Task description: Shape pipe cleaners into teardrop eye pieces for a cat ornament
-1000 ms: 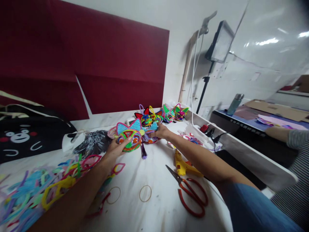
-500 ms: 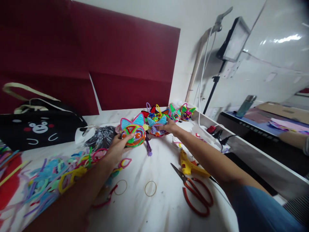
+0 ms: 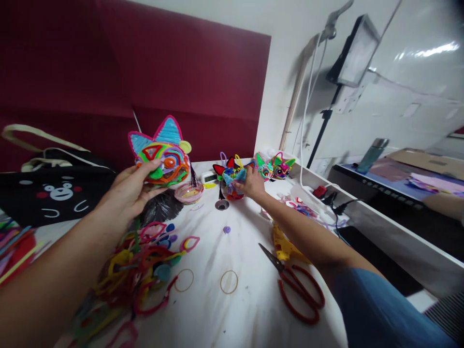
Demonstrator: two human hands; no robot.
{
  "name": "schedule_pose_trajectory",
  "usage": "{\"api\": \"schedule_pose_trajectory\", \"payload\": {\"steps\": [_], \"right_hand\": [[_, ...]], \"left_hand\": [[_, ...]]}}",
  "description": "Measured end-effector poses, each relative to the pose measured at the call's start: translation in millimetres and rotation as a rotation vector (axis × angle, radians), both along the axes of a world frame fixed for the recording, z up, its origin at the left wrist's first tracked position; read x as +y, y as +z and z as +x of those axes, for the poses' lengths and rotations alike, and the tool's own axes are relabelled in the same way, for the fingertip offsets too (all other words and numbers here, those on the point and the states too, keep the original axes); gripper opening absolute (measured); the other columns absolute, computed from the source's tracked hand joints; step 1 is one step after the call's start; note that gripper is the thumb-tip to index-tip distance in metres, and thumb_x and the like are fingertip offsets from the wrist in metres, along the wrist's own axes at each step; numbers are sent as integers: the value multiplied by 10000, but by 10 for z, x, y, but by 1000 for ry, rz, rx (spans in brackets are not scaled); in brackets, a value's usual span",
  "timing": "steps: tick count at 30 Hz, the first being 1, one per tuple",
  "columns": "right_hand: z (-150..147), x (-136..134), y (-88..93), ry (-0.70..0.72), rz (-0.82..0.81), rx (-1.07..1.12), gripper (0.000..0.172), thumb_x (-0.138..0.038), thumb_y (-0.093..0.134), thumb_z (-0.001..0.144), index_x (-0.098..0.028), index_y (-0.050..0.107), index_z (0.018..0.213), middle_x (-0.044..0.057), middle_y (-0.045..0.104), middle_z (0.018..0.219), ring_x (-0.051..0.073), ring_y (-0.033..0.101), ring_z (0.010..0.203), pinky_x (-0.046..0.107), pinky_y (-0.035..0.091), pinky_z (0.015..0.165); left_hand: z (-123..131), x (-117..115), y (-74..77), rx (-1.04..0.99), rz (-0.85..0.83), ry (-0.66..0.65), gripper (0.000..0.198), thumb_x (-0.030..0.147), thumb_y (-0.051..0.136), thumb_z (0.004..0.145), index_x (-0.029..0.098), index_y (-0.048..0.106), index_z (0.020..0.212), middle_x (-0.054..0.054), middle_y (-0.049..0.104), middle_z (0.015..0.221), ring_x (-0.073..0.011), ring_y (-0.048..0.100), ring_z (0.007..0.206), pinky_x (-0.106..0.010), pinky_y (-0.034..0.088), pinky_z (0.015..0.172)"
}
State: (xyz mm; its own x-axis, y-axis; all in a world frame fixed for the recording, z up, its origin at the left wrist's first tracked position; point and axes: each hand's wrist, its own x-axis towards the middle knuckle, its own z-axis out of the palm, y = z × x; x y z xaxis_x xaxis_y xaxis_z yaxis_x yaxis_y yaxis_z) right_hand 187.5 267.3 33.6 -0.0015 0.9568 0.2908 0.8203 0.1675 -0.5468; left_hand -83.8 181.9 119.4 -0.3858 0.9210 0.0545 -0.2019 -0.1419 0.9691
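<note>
My left hand [image 3: 128, 188] grips a colourful pipe-cleaner cat head [image 3: 170, 162] by its lower left side, thumb across the front. It has blue ears edged in pink, an orange eye and a dark tassel, and is raised above the table. Farther off to the right, my right hand [image 3: 254, 183] is closed on the side of a smaller blue-eared pipe-cleaner cat head [image 3: 230, 180]; its fingertips are partly hidden. Just behind stand more pipe-cleaner heads, one with a green ear [image 3: 266, 166] and another with pink trim [image 3: 282, 167].
Orange-handled scissors [image 3: 299, 290] and a yellow glue gun [image 3: 284, 244] lie under my right forearm. Loose pipe-cleaner pieces [image 3: 145, 261] cover the left side. Two thin rings [image 3: 229, 282], a purple pompom [image 3: 226, 229] and a small round bowl [image 3: 189, 193] are mid-table. A black bag [image 3: 54, 193] stands left.
My left hand has lifted the larger cat head up and to the left, away from the smaller one, uncovering the bowl and a small white timer. My right hand stays at the smaller head.
</note>
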Motion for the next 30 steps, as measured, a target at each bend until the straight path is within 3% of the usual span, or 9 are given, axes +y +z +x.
{"api": "schedule_pose_trajectory", "payload": {"steps": [2, 5, 7, 13, 17, 21, 27, 30], "right_hand": [[-176, -85, 50, 122, 114, -141, 581, -298, 589, 912, -139, 356, 1420, 197, 356, 1485, 346, 305, 1373, 513, 264, 1105], [-537, -145, 41, 390, 177, -348, 375, -233, 566, 914, -191, 529, 1285, 111, 486, 1404, 256, 407, 1306, 389, 313, 1091], [-791, -141, -29, 521, 190, -463, 357, -248, 564, 923, -203, 544, 1277, 93, 544, 1347, 240, 445, 1274, 384, 353, 1063], [-1222, -74, -284, 623, 156, -711, 324, -336, 582, 951, -166, 577, 1227, 91, 584, 1269, 254, 562, 1163, 483, 467, 970], [-1108, -169, -260, 653, 145, -792, 307, -357, 580, 953, -161, 601, 1188, 82, 620, 1210, 233, 605, 1090, 471, 471, 958], [-790, -452, -108, 695, 174, -821, 256, -137, 464, 964, -150, 650, 1139, 121, 673, 1127, 244, 617, 1084, 402, 401, 929], [-303, -1021, 24, 763, 246, -856, 266, -132, 429, 979, -134, 634, 1149, 122, 670, 1087, 233, 596, 1056, 384, 346, 923], [-126, -1247, 3, 759, 376, -879, 272, -141, 415, 987, -130, 623, 1163, 121, 669, 1077, 245, 593, 1020, 397, 352, 912]], "left_hand": [[-26, 18, 40, 7, 28, 21, 194, 181, 725, 779, 136, 699, 965, -13, 735, 790, -169, 693, 804, -574, 522, 930], [-34, 17, 100, -3, 54, 54, 220, 180, 728, 783, 137, 688, 994, -2, 722, 776, -157, 682, 805, -581, 514, 938], [-38, -1, 137, -9, 64, 68, 218, 174, 716, 795, 135, 681, 1007, -6, 718, 796, -150, 678, 806, -581, 510, 945], [-161, -76, 178, 36, 53, 94, 294, 250, 734, 796, 123, 666, 1052, -14, 702, 812, -150, 673, 796, -576, 495, 961], [-218, -97, 137, 27, 44, 98, 293, 228, 740, 783, 121, 658, 1043, -22, 710, 838, -161, 679, 818, -546, 515, 944], [-162, -22, -6, 10, 50, 70, 289, 234, 769, 742, 106, 668, 981, -45, 710, 836, -186, 689, 807, -539, 543, 901], [135, 234, -452, 32, -29, 64, 485, 285, 802, 683, 164, 588, 1101, -96, 708, 1057, -230, 702, 918, -470, 586, 825], [334, 353, -730, 92, -87, 58, 582, 347, 773, 709, 216, 505, 1209, -105, 680, 1159, -236, 701, 962, -409, 597, 776]]}}
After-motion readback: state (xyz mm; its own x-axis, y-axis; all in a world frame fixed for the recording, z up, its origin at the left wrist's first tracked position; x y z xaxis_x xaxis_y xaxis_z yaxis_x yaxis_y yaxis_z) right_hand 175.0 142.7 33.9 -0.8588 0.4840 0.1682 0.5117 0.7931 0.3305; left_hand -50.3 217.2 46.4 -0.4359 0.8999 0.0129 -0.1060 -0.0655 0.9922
